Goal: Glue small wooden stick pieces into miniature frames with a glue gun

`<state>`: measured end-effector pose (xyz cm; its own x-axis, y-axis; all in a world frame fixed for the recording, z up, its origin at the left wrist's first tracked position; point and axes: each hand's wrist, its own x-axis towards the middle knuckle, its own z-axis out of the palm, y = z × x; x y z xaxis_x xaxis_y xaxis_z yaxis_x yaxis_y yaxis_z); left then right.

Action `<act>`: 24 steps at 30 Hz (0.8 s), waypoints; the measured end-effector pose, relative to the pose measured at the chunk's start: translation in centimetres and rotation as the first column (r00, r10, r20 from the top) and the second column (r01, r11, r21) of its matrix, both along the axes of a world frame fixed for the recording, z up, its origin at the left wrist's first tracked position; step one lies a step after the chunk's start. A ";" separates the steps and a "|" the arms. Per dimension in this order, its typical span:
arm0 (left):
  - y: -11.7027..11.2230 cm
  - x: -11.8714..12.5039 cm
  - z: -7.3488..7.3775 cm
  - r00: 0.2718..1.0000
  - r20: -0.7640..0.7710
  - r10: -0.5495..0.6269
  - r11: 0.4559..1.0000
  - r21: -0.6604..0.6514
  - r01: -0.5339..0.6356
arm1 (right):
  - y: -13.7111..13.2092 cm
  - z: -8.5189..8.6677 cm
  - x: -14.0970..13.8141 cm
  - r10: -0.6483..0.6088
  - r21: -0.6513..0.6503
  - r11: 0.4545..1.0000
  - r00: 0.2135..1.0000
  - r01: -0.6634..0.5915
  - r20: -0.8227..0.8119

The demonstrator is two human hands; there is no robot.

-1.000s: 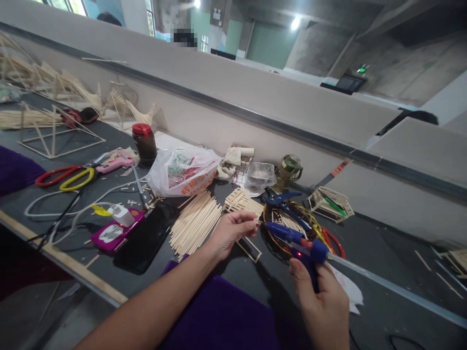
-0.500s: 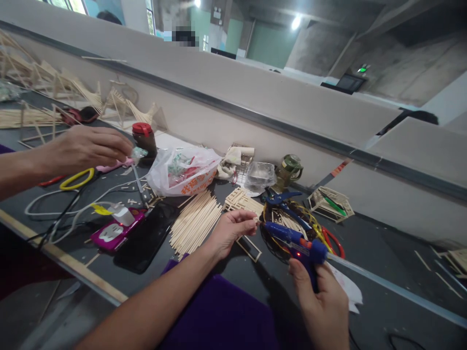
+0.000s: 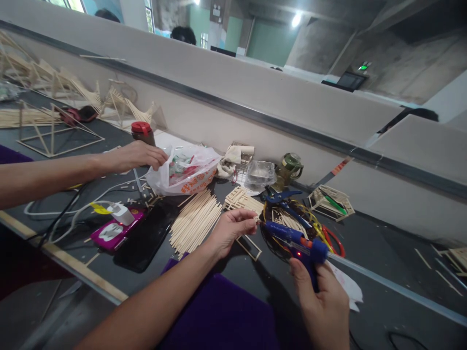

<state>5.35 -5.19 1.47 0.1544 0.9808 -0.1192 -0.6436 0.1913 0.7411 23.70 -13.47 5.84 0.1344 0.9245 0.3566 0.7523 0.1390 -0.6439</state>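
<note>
My right hand [image 3: 323,301] grips a blue hot glue gun [image 3: 288,235] by its handle; a red light glows on the gun and a long clear glue stick [image 3: 394,288] runs out of its back. The fingers of my left hand [image 3: 233,231] are pinched on a small pale wooden piece [image 3: 257,219], mostly covered by the fingertips. The gun's nozzle is right at that piece; whether they touch I cannot tell. Below my left hand lies a thin wooden frame [image 3: 251,250], and beside it a pile of thin wooden sticks [image 3: 197,221].
Another person's hand [image 3: 136,156] reaches from the left to a white plastic bag [image 3: 182,170]. A black phone [image 3: 146,238] and a purple power bank [image 3: 118,228] lie left. Blue pliers [image 3: 288,206], a green-lidded bottle [image 3: 288,171] and a stick model [image 3: 332,203] stand behind the gun.
The other person's hand has moved right and down to the plastic bag; the small clear wrapper it held is no longer seen in it. My hands and the glue gun have hardly moved.
</note>
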 end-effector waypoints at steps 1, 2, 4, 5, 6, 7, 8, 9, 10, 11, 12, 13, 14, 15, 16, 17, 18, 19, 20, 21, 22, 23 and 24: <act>0.0 0.0 0.0 1.000 0.000 0.000 1.000 0.000 0.000 | 0.0 0.0 0.0 -0.003 0.002 1.000 1.000 0.003 0.003; 0.0 0.0 0.0 1.000 0.000 0.000 1.000 -0.001 0.000 | 0.0 0.1 0.0 -0.009 0.003 1.000 1.000 0.009 0.005; 0.0 0.0 0.0 1.000 0.001 -0.001 1.000 -0.003 0.001 | 0.0 0.1 0.0 -0.015 0.002 1.000 1.000 0.015 0.008; 0.0 -0.1 0.1 1.000 0.002 -0.002 1.000 -0.005 0.002 | 0.0 0.1 0.0 -0.016 -0.001 1.000 1.000 0.016 0.009; 0.0 -0.1 0.1 1.000 0.003 -0.001 1.000 -0.007 0.001 | 0.0 0.1 0.0 -0.014 0.000 1.000 1.000 0.014 0.010; 0.0 -0.1 0.1 1.000 0.003 -0.001 1.000 -0.008 0.001 | 0.0 0.1 0.0 -0.012 0.003 1.000 1.000 0.012 0.012; 0.0 -0.1 0.1 1.000 0.003 -0.002 1.000 -0.010 0.002 | 0.1 0.1 -0.1 -0.009 0.008 1.000 1.000 0.009 0.014; 0.0 -0.1 0.1 1.000 0.003 -0.002 1.000 -0.011 0.002 | 0.1 0.1 -0.1 -0.008 0.014 1.000 1.000 0.007 0.016; 0.0 -0.1 0.1 1.000 0.002 -0.002 1.000 -0.011 0.002 | 0.1 0.1 -0.1 -0.009 0.021 1.000 1.000 0.009 0.018; 0.0 -0.1 0.1 1.000 0.002 -0.004 1.000 -0.009 0.004 | 0.1 0.1 -0.1 -0.011 0.025 1.000 1.000 0.010 0.021; 0.0 -0.1 0.1 1.000 0.001 -0.005 1.000 -0.006 0.005 | 0.1 0.1 -0.1 -0.010 0.028 1.000 1.000 0.010 0.022; 0.0 -0.1 0.1 1.000 0.002 -0.005 1.000 -0.004 0.005 | 0.1 0.1 -0.1 -0.009 0.029 1.000 1.000 0.008 0.022; 0.0 0.0 0.1 1.000 0.004 -0.004 1.000 -0.004 0.004 | 0.1 0.1 -0.1 -0.009 0.031 0.999 1.000 0.008 0.022; 0.0 0.0 0.1 1.000 0.006 -0.003 1.000 -0.004 0.003 | 0.1 0.1 -0.1 -0.006 0.029 1.000 1.000 0.005 0.021; 0.0 0.0 0.1 1.000 0.008 -0.003 1.000 -0.006 0.003 | 0.1 0.1 0.0 -0.004 0.029 1.000 1.000 0.003 0.020; 0.0 0.0 0.1 1.000 0.008 -0.003 1.000 -0.008 0.003 | 0.1 0.1 0.0 -0.003 0.027 1.000 1.000 0.002 0.018; 0.0 0.0 0.1 1.000 0.008 -0.003 1.000 -0.011 0.003 | 0.1 0.1 0.0 -0.007 0.025 1.000 1.000 0.007 0.016; 0.0 0.0 0.2 1.000 0.008 -0.003 1.000 -0.014 0.003 | 0.1 0.1 0.1 -0.015 0.022 1.000 1.000 0.015 0.015; 0.0 0.0 0.2 1.000 0.007 -0.003 1.000 -0.016 0.003 | 0.1 0.1 0.1 -0.024 0.019 1.000 1.000 0.024 0.014; 0.0 0.0 0.2 1.000 0.006 -0.003 1.000 -0.018 0.003 | 0.1 0.0 0.1 -0.032 0.015 0.999 0.999 0.032 0.012; 0.0 0.0 0.2 1.000 0.007 -0.003 1.000 -0.019 0.003 | 0.1 0.0 0.1 -0.038 0.011 0.999 0.999 0.038 0.009; 0.0 0.0 0.2 1.000 0.008 -0.004 1.000 -0.019 0.004 | 0.1 0.0 0.1 -0.039 0.005 0.999 0.999 0.039 0.004; 0.0 0.0 0.2 1.000 0.010 -0.005 1.000 -0.017 0.005 | 0.1 0.0 0.1 -0.038 0.005 0.999 0.999 0.038 -0.002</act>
<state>5.31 -5.23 1.67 0.1601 0.9779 -0.1342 -0.6498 0.2068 0.7315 23.82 -13.40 5.83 0.1698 0.9171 0.3608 0.7559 0.1137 -0.6448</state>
